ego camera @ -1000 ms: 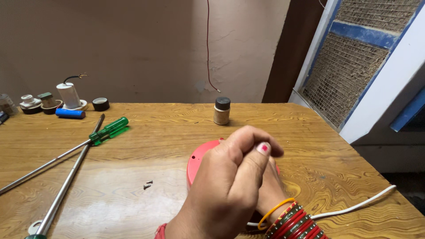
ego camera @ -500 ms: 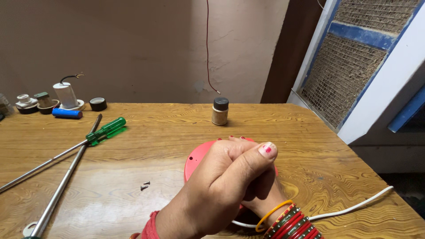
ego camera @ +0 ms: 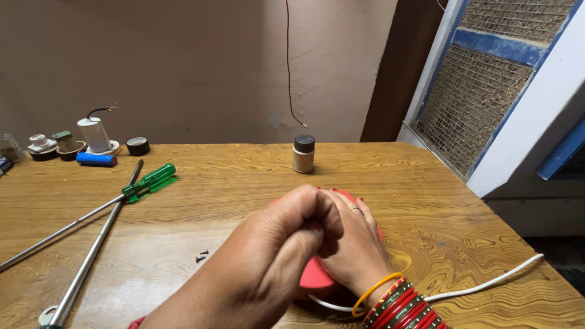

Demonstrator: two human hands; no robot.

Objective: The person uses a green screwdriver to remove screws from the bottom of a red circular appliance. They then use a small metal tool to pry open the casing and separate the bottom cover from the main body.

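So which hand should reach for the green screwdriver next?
Probably left. The screwdriver lies on the left side of the table, nearer the left hand, which is fisted above the red disc. The right hand rests on the disc, steadying it.

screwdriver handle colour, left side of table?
Translucent green handle on the screwdriver, clearest in the head view, the only one here.

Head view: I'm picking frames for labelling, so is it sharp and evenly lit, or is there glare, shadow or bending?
Head view: soft, even light, with no hard shadows; a pale sheen lies on the wooden table at lower left; the left hand and right hand look sharp over the red disc; the window frame leans, suggesting wide-angle distortion.
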